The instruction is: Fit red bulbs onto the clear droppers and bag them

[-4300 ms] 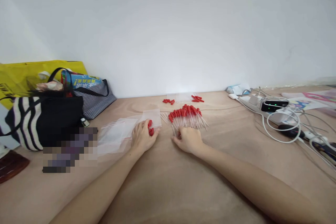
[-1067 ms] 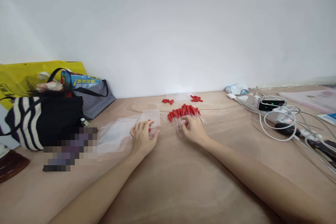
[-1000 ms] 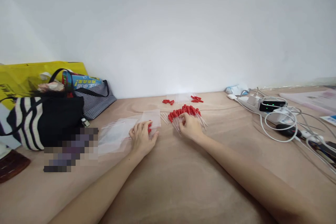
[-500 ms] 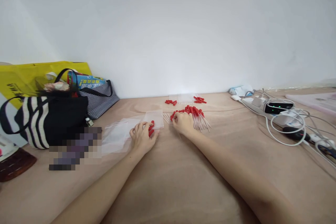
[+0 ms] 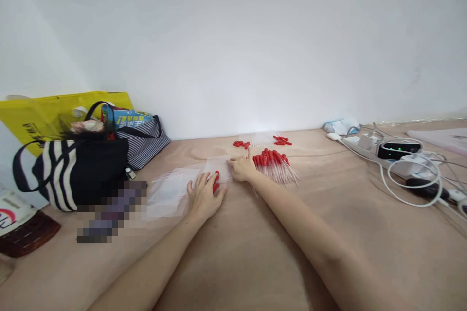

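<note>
My left hand [image 5: 206, 197] rests low over the table, its fingers bent and spread apart. Red heads [image 5: 216, 186] show between its forefinger and thumb; whatever lies under the palm is hidden. Next to it is a small clear plastic bag [image 5: 218, 165], and a spread of more clear bags [image 5: 170, 192] reaches to its left. My right hand [image 5: 242, 169] has its forefinger stretched toward the small bag's right edge and its thumb raised, with no object visible in it. Just right of it lies a pile of red-headed sticks [image 5: 273, 160] with thin pale stems.
Further back are two small groups of red-headed pieces [image 5: 282, 140] beside a clear sheet [image 5: 261, 139]. Bags, including a black striped one [image 5: 83, 170], and a dark bottle [image 5: 27, 228] stand on the left. A power strip [image 5: 386, 158] with tangled white cables lies on the right.
My right hand has left the pile of red-headed sticks and moved left to the small clear bag, its fingers opening out. The left hand stays in place while the view shifts slightly.
</note>
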